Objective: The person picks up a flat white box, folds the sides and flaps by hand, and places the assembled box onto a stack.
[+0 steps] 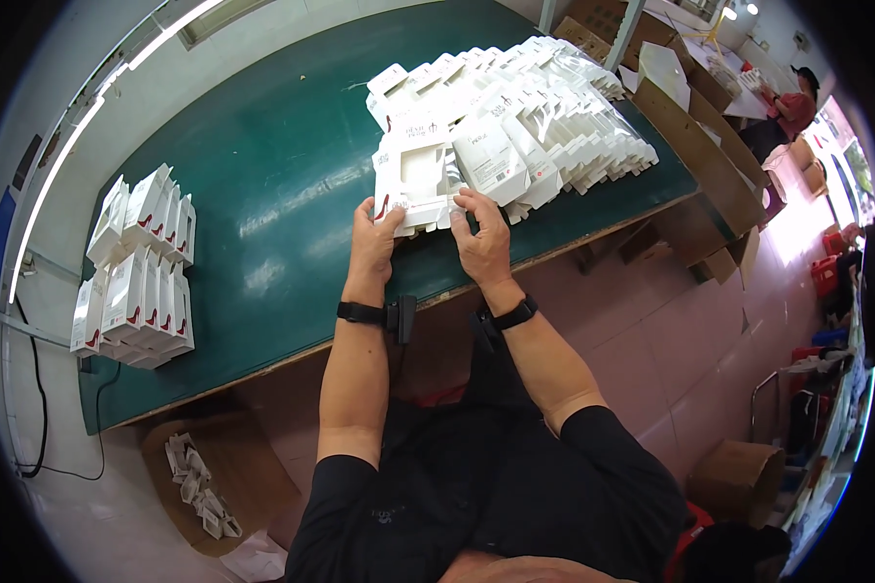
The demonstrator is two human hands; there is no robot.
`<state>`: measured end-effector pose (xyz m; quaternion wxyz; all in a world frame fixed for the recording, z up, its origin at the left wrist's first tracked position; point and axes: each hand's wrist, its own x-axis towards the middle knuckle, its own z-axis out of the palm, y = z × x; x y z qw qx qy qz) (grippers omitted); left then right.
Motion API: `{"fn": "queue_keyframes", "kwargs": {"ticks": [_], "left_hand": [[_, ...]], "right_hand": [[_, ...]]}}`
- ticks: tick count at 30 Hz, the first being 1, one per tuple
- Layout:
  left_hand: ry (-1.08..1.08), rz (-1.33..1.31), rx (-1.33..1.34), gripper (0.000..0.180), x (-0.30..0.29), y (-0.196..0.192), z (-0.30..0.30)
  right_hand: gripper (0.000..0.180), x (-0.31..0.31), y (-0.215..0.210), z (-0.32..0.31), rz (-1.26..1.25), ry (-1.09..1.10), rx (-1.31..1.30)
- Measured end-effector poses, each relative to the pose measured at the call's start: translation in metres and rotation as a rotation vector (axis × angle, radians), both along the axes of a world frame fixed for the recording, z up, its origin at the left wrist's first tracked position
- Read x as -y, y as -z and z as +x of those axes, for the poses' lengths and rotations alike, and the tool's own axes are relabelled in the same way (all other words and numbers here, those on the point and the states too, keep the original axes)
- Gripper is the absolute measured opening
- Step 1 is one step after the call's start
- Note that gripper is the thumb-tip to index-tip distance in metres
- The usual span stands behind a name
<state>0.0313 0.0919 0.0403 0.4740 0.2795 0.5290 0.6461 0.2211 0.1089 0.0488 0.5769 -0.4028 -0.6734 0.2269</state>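
Near the front edge of the green table, both hands hold a white flat-folded carton (422, 167) with a window cut-out and a small red mark. My left hand (373, 237) grips its near left corner, thumb on top. At the near right corner, my right hand (483, 239) has its fingers curled onto the carton's edge. Directly beyond and to the right spreads a large pile of overlapping flat white cartons (544, 107). At the table's left end stand stacked, formed white boxes (138, 262) with red shoe pictures.
The green table (272, 194) stretches left of the pile. Below its left end, an open cardboard box (233, 447) holds several small white pieces. Large brown cartons (700, 165) stand beyond the right end. Farther right, a person in red (795, 112) is at another table.
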Motion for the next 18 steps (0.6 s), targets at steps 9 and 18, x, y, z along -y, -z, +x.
{"fn": "queue_keyframes", "kwargs": {"ticks": [9, 18], "left_hand": [[-0.101, -0.041, 0.023, 0.067, 0.017, -0.002, -0.010], [-0.116, -0.042, -0.077, 0.065, 0.022, -0.006, -0.013]], "right_hand": [[0.027, -0.008, 0.011, 0.002, -0.020, 0.066, 0.005], [0.045, -0.018, 0.016, -0.003, -0.320, -0.004, 0.059]]}}
